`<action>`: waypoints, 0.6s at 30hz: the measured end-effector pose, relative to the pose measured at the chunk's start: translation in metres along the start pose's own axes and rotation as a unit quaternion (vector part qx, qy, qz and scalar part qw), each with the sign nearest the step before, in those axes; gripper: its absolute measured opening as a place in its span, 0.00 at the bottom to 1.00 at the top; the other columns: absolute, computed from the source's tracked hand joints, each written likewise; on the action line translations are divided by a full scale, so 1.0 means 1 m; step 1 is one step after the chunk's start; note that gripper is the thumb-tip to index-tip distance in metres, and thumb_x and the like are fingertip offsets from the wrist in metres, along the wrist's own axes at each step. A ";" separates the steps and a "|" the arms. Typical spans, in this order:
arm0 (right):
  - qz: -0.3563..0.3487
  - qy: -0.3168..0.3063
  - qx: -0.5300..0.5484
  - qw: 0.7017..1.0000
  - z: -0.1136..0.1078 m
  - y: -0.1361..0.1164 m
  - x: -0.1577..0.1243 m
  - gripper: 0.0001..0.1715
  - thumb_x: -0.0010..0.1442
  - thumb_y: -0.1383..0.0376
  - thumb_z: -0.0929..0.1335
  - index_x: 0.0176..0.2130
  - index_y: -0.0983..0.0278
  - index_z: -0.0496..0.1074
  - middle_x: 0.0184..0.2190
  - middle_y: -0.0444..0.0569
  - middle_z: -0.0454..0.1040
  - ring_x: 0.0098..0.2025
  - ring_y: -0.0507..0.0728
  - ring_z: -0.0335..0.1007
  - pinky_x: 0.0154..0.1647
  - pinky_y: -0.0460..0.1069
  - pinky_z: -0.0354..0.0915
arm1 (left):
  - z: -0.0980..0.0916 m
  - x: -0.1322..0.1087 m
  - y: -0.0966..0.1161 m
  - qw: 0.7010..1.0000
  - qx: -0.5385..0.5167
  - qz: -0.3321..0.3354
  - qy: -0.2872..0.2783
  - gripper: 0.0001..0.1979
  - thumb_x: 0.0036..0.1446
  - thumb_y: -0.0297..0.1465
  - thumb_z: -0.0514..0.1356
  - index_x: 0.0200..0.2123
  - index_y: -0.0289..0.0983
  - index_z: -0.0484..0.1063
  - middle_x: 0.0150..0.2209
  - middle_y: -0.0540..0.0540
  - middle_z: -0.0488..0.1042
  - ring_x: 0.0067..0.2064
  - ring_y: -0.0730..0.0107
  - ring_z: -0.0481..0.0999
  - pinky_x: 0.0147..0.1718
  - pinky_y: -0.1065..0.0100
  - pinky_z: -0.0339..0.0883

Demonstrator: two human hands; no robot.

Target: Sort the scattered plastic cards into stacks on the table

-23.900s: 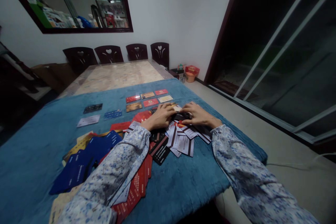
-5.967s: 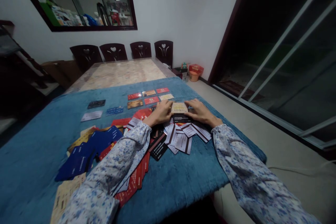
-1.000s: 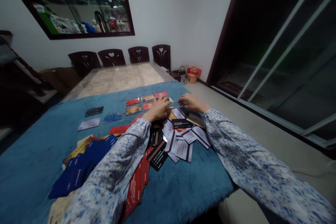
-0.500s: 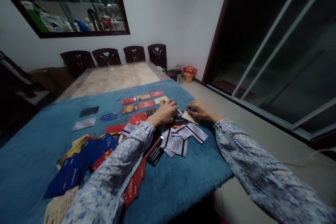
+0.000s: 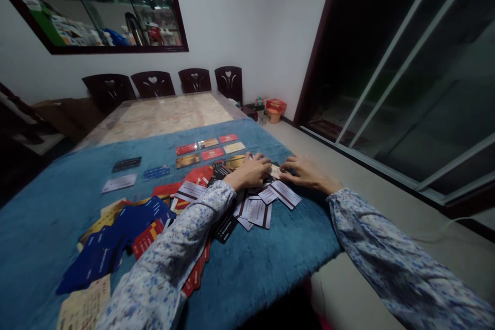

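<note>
Two hands, L hand (image 5: pixel 251 171) & R hand (image 5: pixel 304 173), fingers curled at beige card (image 5: pixel 275 170) ends, grip unclear; long axis L-R.

Loose card pile (image 5: pixel 253 209) crowds mid cloth (image 5: pixel 270 263), laid-out rows (image 5: pixel 209 149) just beyond, blue cards (image 5: pixel 112 240) near left. Bare cloth at front edge & far left gives room.

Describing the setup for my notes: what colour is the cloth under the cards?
Teal blue. The cloth shows best in the head view.
</note>
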State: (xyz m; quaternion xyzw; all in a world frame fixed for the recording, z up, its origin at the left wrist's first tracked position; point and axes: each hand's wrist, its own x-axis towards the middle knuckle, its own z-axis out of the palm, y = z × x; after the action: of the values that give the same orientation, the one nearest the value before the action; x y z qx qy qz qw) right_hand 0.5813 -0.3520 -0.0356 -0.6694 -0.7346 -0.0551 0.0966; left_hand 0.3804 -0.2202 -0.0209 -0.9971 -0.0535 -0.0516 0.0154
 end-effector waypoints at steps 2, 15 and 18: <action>-0.013 0.000 0.004 1.000 -0.001 -0.003 -0.001 0.20 0.67 0.50 0.67 0.42 0.60 0.81 0.39 0.54 0.78 0.44 0.61 0.69 0.41 0.53 0.58 | 0.000 0.001 0.001 1.000 -0.010 0.007 0.000 0.15 0.61 0.26 0.54 0.48 0.40 0.74 0.62 0.40 0.72 0.62 0.49 0.63 0.59 0.43 0.54; -0.046 -0.011 0.057 0.997 0.006 0.000 0.002 0.17 0.65 0.55 0.69 0.44 0.63 0.80 0.44 0.56 0.76 0.46 0.62 0.70 0.48 0.55 0.64 | 0.001 -0.001 -0.003 0.999 -0.034 -0.006 -0.026 0.10 0.60 0.26 0.55 0.41 0.40 0.75 0.59 0.44 0.76 0.64 0.47 0.62 0.59 0.42 0.55; -0.056 -0.004 0.070 0.996 0.005 -0.001 0.003 0.15 0.65 0.57 0.68 0.46 0.63 0.80 0.43 0.56 0.76 0.46 0.61 0.71 0.48 0.54 0.65 | 0.001 -0.001 -0.002 0.999 -0.033 -0.007 -0.022 0.10 0.60 0.26 0.56 0.40 0.40 0.76 0.56 0.42 0.77 0.62 0.47 0.63 0.57 0.44 0.57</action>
State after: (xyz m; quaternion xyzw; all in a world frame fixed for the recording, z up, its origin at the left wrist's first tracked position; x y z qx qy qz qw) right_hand 0.5800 -0.3482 -0.0400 -0.6191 -0.7733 -0.0061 0.1369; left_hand 0.3794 -0.2178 -0.0215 -0.9976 -0.0594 -0.0313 -0.0186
